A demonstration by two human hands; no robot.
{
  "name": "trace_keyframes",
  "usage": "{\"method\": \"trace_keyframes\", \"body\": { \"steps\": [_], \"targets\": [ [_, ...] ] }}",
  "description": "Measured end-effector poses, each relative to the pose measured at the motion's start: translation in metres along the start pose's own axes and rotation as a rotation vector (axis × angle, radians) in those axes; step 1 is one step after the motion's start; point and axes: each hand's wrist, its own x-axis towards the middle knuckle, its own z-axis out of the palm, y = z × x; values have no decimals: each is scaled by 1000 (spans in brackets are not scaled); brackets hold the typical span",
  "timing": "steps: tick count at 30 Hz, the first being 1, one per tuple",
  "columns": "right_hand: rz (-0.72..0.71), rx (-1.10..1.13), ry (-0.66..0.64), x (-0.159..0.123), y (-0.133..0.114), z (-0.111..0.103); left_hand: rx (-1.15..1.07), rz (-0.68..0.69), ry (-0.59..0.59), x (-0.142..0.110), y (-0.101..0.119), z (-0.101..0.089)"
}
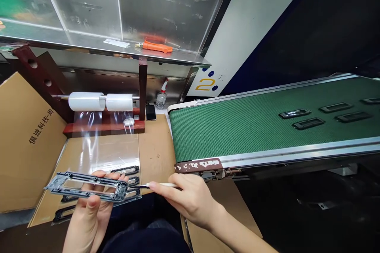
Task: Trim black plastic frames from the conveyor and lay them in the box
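My left hand [92, 215] grips a long black plastic frame [63, 184] with a rectangular opening, thumb on the near edge and fingers behind it. The frame is held up at a slight tilt above the cardboard. My right hand [190, 197] is closed around a slim white-handled trimming knife [163, 185]. Its thin dark tip points left at the frame's right end; whether it touches cannot be made out. Under and behind the held frame, several similar black frames [127, 170] lie on clear film [115, 150], partly hidden by my left hand.
Two film rolls [86, 101] hang on a rod in a red-brown stand [143, 91]. A phone [151, 112] and spray bottle [161, 99] stand behind. On the right, a green conveyor belt [219, 126] carries several black frames. An orange-handled tool [157, 46] lies on the metal shelf.
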Motion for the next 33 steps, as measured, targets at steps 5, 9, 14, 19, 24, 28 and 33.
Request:
{"method": "trace_keyframes", "body": {
  "steps": [5, 9, 14, 19, 24, 28, 33],
  "targets": [
    [-14, -6, 19, -4, -1, -5, -24, -36, 42, -6, 0, 3],
    [-3, -10, 29, -7, 0, -7, -29, -37, 64, -9, -1, 5],
    [21, 90, -34, -12, 2, -6, -32, -44, 58, -14, -1, 10],
    [293, 549, -174, -12, 1, -2, -58, 1, 32, -13, -4, 15],
    [716, 1362, -329, -14, 1, 10, -49, 32, -12, -4, -14, 18],
    [885, 1959, -515, -26, 4, 34, 45, 163, -95, 10, -28, 17],
    [1070, 1686, -331, -44, 16, 103, 133, 168, -102, 40, -36, 3]
  ]
}}
